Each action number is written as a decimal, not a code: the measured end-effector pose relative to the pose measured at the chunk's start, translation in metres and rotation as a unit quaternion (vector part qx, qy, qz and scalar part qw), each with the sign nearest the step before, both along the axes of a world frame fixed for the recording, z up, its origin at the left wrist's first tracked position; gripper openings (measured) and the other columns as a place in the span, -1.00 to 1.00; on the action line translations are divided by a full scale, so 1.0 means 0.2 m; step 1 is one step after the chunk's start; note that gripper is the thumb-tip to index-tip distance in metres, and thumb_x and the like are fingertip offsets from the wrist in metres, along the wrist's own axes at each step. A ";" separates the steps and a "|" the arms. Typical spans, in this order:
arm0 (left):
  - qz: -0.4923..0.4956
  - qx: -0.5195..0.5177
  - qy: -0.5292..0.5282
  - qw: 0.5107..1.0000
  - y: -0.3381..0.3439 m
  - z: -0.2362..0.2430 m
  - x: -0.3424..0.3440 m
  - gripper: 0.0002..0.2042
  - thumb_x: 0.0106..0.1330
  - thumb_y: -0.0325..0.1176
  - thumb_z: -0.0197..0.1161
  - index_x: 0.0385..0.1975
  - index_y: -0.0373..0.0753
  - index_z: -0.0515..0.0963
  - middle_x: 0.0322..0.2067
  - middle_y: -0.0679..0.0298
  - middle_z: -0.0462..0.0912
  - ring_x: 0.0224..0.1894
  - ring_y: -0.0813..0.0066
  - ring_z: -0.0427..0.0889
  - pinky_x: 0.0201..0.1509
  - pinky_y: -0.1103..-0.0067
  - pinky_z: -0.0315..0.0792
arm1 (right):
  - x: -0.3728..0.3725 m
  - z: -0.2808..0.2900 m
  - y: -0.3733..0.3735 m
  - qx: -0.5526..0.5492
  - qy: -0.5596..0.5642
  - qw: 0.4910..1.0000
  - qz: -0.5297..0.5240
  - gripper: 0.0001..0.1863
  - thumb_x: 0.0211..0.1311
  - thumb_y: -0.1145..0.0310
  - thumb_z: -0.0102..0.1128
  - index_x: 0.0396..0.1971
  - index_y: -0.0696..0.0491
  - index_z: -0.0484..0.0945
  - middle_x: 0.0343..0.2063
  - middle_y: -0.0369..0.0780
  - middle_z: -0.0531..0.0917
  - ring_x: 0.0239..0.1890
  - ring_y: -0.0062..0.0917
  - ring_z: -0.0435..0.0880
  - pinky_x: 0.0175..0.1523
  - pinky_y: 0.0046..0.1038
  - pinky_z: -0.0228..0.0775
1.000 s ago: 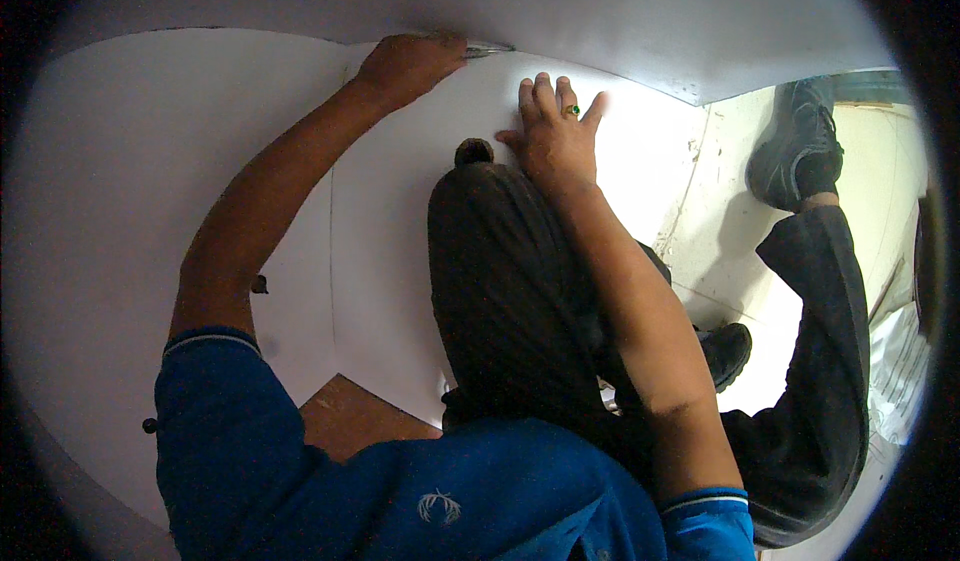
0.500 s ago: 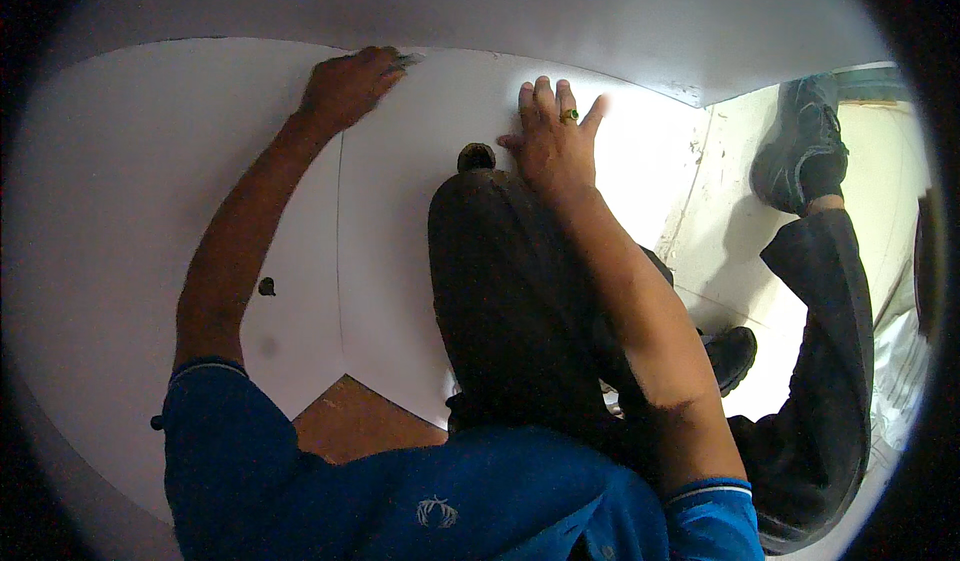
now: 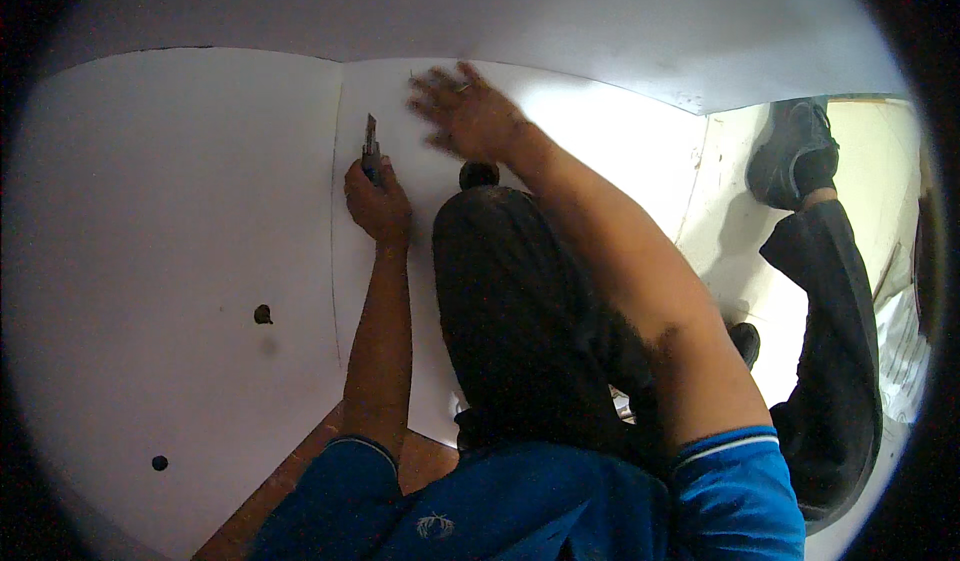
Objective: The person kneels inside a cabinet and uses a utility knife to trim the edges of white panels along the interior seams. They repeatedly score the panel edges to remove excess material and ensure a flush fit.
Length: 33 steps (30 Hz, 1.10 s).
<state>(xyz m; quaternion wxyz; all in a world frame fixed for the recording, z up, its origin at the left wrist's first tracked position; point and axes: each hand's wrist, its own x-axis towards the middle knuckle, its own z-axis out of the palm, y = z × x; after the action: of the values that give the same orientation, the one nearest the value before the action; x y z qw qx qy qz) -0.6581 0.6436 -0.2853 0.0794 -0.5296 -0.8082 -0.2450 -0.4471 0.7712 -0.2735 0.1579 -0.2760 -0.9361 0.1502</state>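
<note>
My left hand (image 3: 379, 201) is closed around the handle of a utility knife (image 3: 371, 151). Its blade points up toward the far edge, held beside a thin seam in the white panel (image 3: 290, 191). Over the same panel, near its far edge, my right hand (image 3: 468, 113) has its fingers spread, slightly blurred, with nothing visible in it. Whether its fingertips touch the panel I cannot tell. A dark round opening or ring (image 3: 479, 175) lies just below that hand, in front of a dark-trousered knee (image 3: 495, 251).
Two dark round spots, one nearer (image 3: 160, 463) and one farther (image 3: 263, 314), mark the panel's left part. A grey upright surface (image 3: 480, 11) borders the far side. At right are a dark shoe (image 3: 793, 156), pale floor tiles (image 3: 735, 246) and crumpled clear plastic (image 3: 900, 361).
My left hand has come right and nearer from the far edge, and the knife now shows clearly. My right hand has lifted or slid leftward along the far edge.
</note>
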 end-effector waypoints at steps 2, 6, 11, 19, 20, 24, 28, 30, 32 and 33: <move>0.009 -0.011 0.017 1.000 -0.01 0.00 0.00 -0.61 0.47 -0.11 0.32 0.00 -0.34 0.54 -0.14 -0.01 0.66 -0.10 -0.05 0.66 -0.03 0.14 0.52 | 0.06 -0.04 0.04 0.008 -0.008 0.998 -0.070 -0.28 0.57 -0.15 -0.04 0.55 -0.04 0.27 0.62 -0.24 0.16 0.67 -0.35 0.03 0.72 -0.13 -0.23; -0.034 0.011 0.056 0.998 -0.03 -0.05 -0.08 -0.60 0.47 -0.10 0.31 0.00 -0.35 0.54 -0.16 0.00 0.65 -0.11 -0.05 0.66 -0.05 0.14 0.52 | 0.38 0.05 -0.10 -0.076 -0.097 0.980 -0.156 -0.22 0.59 -0.22 -0.16 0.60 -0.06 0.15 0.63 -0.24 0.13 0.68 -0.39 -0.01 0.72 -0.13 -0.24; -0.046 0.025 0.041 0.998 0.00 -0.04 -0.05 -0.60 0.47 -0.09 0.32 0.01 -0.34 0.56 -0.15 0.00 0.66 -0.13 -0.07 0.67 -0.06 0.14 0.54 | 0.72 0.02 -0.45 -0.043 -0.093 0.890 -0.444 -0.29 0.60 -0.09 -0.16 0.56 0.02 0.25 0.60 -0.21 0.21 0.67 -0.16 0.01 0.64 0.24 -0.25; -0.354 -0.140 -0.010 0.925 0.38 0.27 0.26 -0.66 0.51 -0.06 0.27 0.08 -0.15 0.63 -0.16 0.08 0.75 -0.14 0.05 0.78 -0.10 0.23 0.64 | 0.47 0.01 -0.44 -0.065 -0.021 0.962 -0.266 -0.36 0.54 0.06 0.05 0.48 0.06 0.35 0.58 -0.22 0.24 0.65 -0.23 0.07 0.65 0.12 -0.13; -0.376 -0.132 0.013 0.917 0.46 0.29 0.30 -0.66 0.51 -0.05 0.26 0.07 -0.14 0.63 -0.18 0.09 0.76 -0.16 0.07 0.79 -0.12 0.24 0.66 | 0.42 0.01 -0.42 -0.063 -0.024 0.959 -0.275 -0.34 0.53 0.03 0.06 0.50 0.03 0.33 0.58 -0.25 0.24 0.66 -0.28 0.06 0.66 0.11 -0.14; -0.456 -0.193 0.142 0.857 0.67 0.39 0.41 -0.65 0.52 -0.03 0.24 0.06 -0.14 0.62 -0.19 0.12 0.77 -0.17 0.06 0.80 -0.13 0.23 0.68 | 0.39 -0.01 -0.40 -0.082 -0.047 0.954 -0.284 -0.26 0.54 -0.07 -0.01 0.57 0.00 0.22 0.61 -0.29 0.14 0.66 -0.31 0.02 0.67 0.10 -0.21; -0.498 -0.200 0.220 0.815 0.75 0.41 0.46 -0.64 0.53 0.00 0.21 0.06 -0.14 0.60 -0.21 0.15 0.78 -0.21 0.07 0.80 -0.18 0.21 0.69 | 0.40 0.00 -0.41 -0.085 -0.056 0.953 -0.285 -0.24 0.51 -0.08 0.01 0.57 -0.01 0.22 0.62 -0.30 0.11 0.66 -0.32 0.01 0.66 0.13 -0.18; -0.514 -0.192 0.240 0.801 0.77 0.41 0.45 -0.66 0.53 -0.01 0.20 0.00 -0.15 0.59 -0.25 0.17 0.78 -0.26 0.08 0.81 -0.23 0.20 0.70 | 0.40 0.01 -0.41 -0.076 -0.062 0.953 -0.287 -0.23 0.49 -0.10 0.01 0.57 -0.01 0.24 0.62 -0.29 0.12 0.65 -0.32 0.03 0.65 0.12 -0.14; -0.521 -0.223 0.241 0.788 0.80 0.43 0.46 -0.67 0.54 -0.01 0.19 -0.02 -0.16 0.59 -0.27 0.16 0.77 -0.28 0.07 0.81 -0.23 0.18 0.71 | 0.40 0.01 -0.41 -0.066 -0.065 0.951 -0.294 -0.22 0.48 -0.13 -0.01 0.56 -0.01 0.25 0.62 -0.29 0.12 0.64 -0.32 0.04 0.64 0.11 -0.11; -0.534 -0.221 0.243 0.779 0.83 0.44 0.47 -0.67 0.54 -0.02 0.18 -0.02 -0.16 0.59 -0.27 0.16 0.77 -0.28 0.07 0.81 -0.23 0.18 0.71 | 0.39 0.00 -0.40 -0.061 -0.063 0.950 -0.300 -0.22 0.48 -0.14 -0.02 0.56 -0.01 0.26 0.62 -0.29 0.12 0.63 -0.31 0.05 0.63 0.10 -0.09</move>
<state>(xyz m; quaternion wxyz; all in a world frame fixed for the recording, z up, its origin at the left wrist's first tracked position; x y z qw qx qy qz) -0.5649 0.8086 -0.1982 0.0100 -0.9213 -0.3817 0.0739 -0.3690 0.6910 -0.2726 0.1189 -0.5623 -0.8071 0.1351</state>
